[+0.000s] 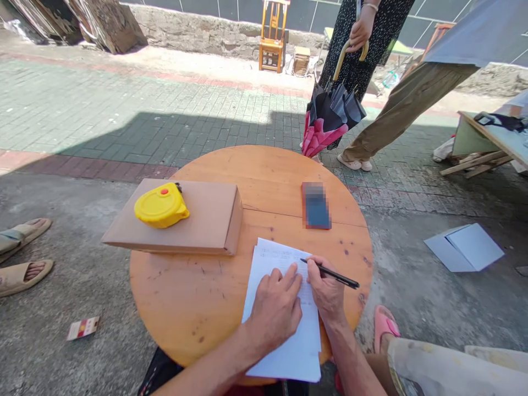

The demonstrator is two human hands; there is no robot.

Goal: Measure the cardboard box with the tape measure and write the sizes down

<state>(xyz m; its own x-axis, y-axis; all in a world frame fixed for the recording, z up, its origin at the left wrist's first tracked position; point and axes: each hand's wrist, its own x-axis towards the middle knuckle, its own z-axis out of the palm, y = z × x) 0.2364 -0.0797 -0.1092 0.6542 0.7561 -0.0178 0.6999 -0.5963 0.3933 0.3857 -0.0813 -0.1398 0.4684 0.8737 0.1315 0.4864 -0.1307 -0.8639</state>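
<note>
My right hand (325, 289) is closed round a black pen (332, 274), its tip resting on the top of a white sheet of paper (272, 258). My left hand (276, 308) lies flat on the paper with fingers stretched out, pressing it to the round wooden table (185, 297). The two hands sit side by side near the table's front edge. A phone (316, 205) lies on the table just beyond the paper.
A flat cardboard box (206, 220) with a yellow tape measure (161, 206) on it occupies the table's left. A person stands behind with a folded umbrella (330, 118). Sandalled feet (22, 253) at left, loose sheets (464, 247) on the ground at right, a wooden chair (273, 36) far back.
</note>
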